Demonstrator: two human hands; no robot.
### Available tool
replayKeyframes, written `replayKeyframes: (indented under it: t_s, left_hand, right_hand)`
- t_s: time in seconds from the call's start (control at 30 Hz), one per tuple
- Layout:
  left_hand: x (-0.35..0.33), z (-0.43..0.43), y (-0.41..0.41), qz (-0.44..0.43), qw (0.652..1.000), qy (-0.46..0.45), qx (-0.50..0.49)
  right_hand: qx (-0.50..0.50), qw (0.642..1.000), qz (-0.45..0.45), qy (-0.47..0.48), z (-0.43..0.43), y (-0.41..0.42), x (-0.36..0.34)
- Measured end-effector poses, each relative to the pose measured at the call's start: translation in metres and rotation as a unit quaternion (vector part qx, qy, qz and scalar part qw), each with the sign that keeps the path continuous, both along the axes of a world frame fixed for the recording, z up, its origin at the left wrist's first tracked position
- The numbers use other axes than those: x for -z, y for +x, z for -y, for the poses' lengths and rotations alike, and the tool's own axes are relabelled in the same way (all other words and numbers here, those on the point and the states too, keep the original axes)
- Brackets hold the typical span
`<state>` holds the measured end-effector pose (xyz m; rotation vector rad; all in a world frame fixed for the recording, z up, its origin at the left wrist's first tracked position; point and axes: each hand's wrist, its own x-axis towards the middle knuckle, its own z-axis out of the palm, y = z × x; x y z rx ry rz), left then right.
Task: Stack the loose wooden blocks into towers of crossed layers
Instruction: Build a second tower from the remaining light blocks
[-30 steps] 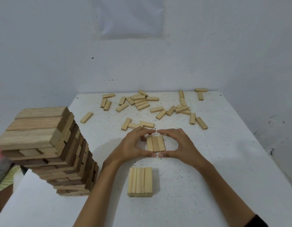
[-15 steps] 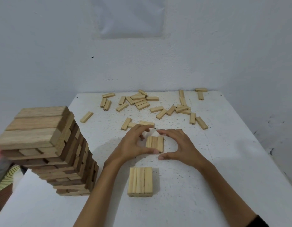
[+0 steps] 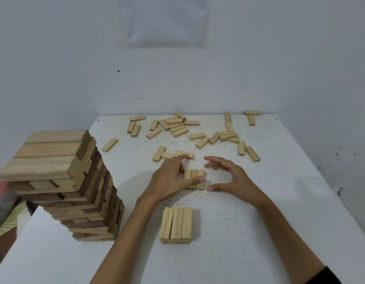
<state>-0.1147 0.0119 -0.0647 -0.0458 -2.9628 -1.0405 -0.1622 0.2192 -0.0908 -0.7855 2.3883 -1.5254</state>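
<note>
A row of three pale wooden blocks (image 3: 195, 177) lies side by side in the middle of the white table (image 3: 280, 212). My left hand (image 3: 172, 181) grips this row, thumb across its near end and fingers at its far left side. My right hand (image 3: 232, 178) hovers just right of the row, fingers spread and touching nothing. A low stack of blocks (image 3: 176, 225) with three blocks on top stands nearer to me. Several loose blocks (image 3: 178, 128) are scattered across the far part of the table.
A tall, leaning tower of darker crossed layers (image 3: 75, 187) stands at the table's left edge, close to my left forearm. White walls close off the back and right. A blurred reddish object (image 3: 1, 193) shows at the far left edge.
My right hand has let go of the three-block row and drawn away to the right, opening. My left hand stays on the row with its thumb across the near end.
</note>
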Motion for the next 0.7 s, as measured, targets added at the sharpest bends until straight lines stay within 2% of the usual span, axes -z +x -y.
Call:
replayKeyframes:
  t_s: [0.13,0.47,0.7]
  left_hand:
    - [-0.003,0.007,0.001,0.018,0.999,0.04,0.011]
    - [0.002,0.008,0.0,0.01,0.997,0.03,0.068]
    - [0.007,0.02,-0.003,0.017,0.99,0.093,0.109]
  right_hand:
    - [-0.003,0.998,-0.052,0.046,0.005,0.001,0.004]
    - [0.048,0.985,-0.149,0.071,0.023,0.01,0.014]
    - [0.006,0.991,-0.11,0.07,0.016,0.008,0.007]
